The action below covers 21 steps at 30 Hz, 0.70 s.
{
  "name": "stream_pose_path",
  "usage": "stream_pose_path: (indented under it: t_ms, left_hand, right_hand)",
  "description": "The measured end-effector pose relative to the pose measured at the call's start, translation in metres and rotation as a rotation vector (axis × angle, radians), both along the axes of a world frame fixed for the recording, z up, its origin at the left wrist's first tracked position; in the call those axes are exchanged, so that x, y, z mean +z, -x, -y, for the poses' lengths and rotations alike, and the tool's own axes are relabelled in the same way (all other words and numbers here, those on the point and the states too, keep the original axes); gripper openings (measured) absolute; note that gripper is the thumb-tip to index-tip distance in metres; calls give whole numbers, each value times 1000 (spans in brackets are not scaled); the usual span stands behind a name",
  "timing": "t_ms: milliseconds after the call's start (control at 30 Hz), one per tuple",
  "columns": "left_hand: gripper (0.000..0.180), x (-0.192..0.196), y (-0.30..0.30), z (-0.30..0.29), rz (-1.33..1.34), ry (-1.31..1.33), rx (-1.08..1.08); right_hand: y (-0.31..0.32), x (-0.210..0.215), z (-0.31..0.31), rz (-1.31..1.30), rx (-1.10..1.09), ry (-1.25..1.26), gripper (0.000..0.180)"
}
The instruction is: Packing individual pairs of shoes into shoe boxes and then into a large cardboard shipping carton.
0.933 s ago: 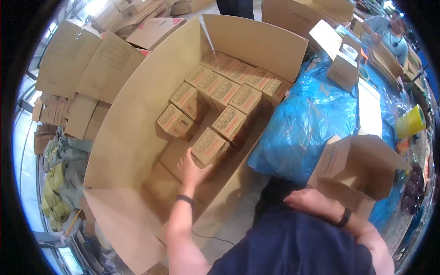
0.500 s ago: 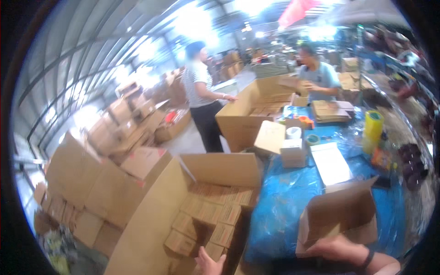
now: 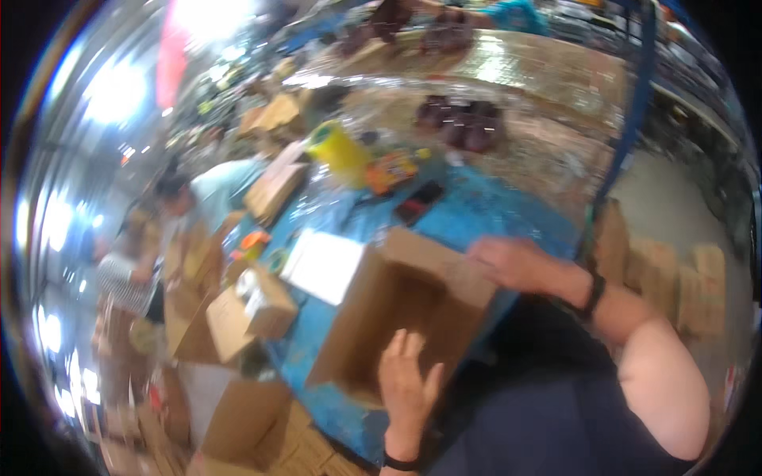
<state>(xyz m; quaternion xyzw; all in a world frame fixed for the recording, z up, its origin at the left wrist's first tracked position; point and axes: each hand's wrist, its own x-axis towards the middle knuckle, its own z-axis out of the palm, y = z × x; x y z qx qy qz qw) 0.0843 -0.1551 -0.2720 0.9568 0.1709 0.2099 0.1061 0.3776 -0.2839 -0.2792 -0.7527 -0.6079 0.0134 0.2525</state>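
An open cardboard carton stands on a blue plastic-covered table, its inside facing up and no contents visible in it. My left hand, open with fingers apart, is at the carton's near side, in front of its opening. At the carton's right, my right hand is closed at the edge of a flap, a little blurred; its fingertips are partly hidden. Each wrist has a dark band.
Beside the carton lie a white sheet, a dark phone-like object and a yellow tape roll. A small box sits left. A large carton stands lower left. Two people work beyond; a blue post rises at right.
The view has swung right, bringing the table carton to the middle. My left hand has moved from above the large carton to the table carton. My right hand stays at that carton.
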Motion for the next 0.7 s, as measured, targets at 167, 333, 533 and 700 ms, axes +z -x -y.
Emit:
stream_pose_path:
  t_ms: [167, 333, 533, 700]
  left_hand:
    - [60, -46, -34, -9, -258, 275, 193]
    - [49, -47, -5, -14, -313, 371, 280]
    - [37, -25, -28, 3, -524, 623, 453]
    - [36, -13, -29, 10, -418, 609, 457]
  right_hand:
    - [-166, -31, -13, -179, -334, -52, 48]
    - [-308, -47, -133, -231, -707, 0, 77]
    - [-476, -165, -148, -403, -473, -99, 59]
    - [-432, -196, -185, 87, -797, -233, 64]
